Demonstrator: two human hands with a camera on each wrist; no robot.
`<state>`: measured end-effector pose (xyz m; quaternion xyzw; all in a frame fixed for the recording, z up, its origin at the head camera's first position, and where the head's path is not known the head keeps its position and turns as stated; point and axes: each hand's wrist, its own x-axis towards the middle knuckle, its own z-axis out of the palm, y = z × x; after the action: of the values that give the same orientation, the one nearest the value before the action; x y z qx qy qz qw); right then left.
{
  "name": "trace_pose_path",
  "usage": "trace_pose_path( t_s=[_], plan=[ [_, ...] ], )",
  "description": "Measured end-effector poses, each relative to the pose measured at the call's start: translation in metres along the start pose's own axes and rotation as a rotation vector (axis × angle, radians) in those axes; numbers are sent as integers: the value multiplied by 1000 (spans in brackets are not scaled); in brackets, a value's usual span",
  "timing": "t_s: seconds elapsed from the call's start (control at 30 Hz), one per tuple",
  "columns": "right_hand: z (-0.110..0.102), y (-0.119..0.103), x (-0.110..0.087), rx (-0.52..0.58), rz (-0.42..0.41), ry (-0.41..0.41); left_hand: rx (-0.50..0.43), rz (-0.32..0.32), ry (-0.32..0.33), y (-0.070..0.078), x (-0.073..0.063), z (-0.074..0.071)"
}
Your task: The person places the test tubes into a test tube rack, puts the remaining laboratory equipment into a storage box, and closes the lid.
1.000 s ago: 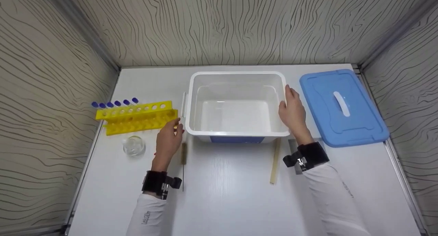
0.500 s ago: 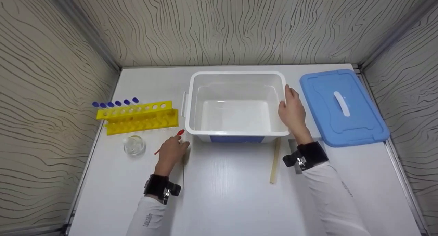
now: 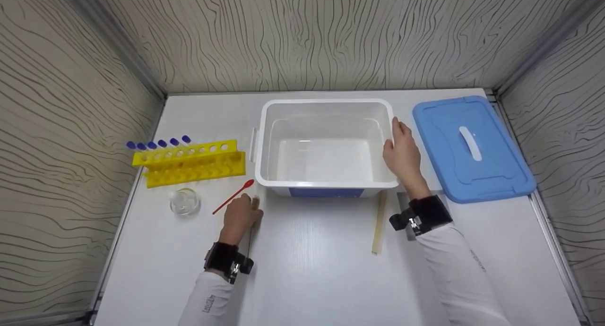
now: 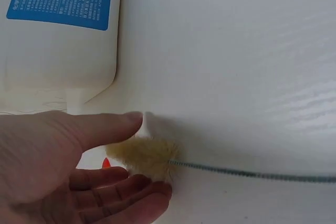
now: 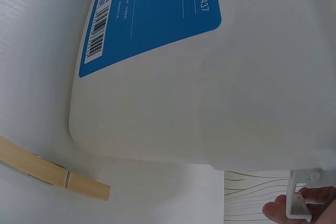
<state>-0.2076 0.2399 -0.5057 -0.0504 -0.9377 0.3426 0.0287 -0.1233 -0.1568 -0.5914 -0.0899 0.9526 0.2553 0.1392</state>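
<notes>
White sleeves (image 3: 461,274), black wristbands (image 3: 431,214)

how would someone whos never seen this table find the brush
Find the big open white tub, then look just in front of its left corner. The brush lies there, partly covered by the left hand in the head view. Its fuzzy tan head and thin wire stem set it apart from the red spoon nearby.

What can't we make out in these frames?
Brush: far end of its wire; cut off by the right edge in the left wrist view, behind the left-wrist camera in the head view.
Grey flat thing: mostly covered by the right arm's wrist gear, head view.
Box label: cut off by the top edge, both wrist views; finest print too small.
Glass jar: contents too small, head view.
</notes>
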Motion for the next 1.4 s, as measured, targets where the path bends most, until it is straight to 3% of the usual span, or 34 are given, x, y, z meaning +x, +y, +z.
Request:
trace_pose_path(
  t_s=[0.4,0.63,1.07,1.3,1.4],
  plan=[
    [1,1,-1,18,-19,3,-69,-44,23,-3,7,4],
    [2,0,-2,17,-6,-3,-128,-61,31,-6,11,-2],
    [1,-1,-3,3,-15,7,-208,41,185,7,16,-37],
    [2,0,-2,1,-14,2,-272,35,187,26,13,-65],
    [1,-1,-2,-4,-9,1,-276,74,221,35,12,-79]
  ],
)
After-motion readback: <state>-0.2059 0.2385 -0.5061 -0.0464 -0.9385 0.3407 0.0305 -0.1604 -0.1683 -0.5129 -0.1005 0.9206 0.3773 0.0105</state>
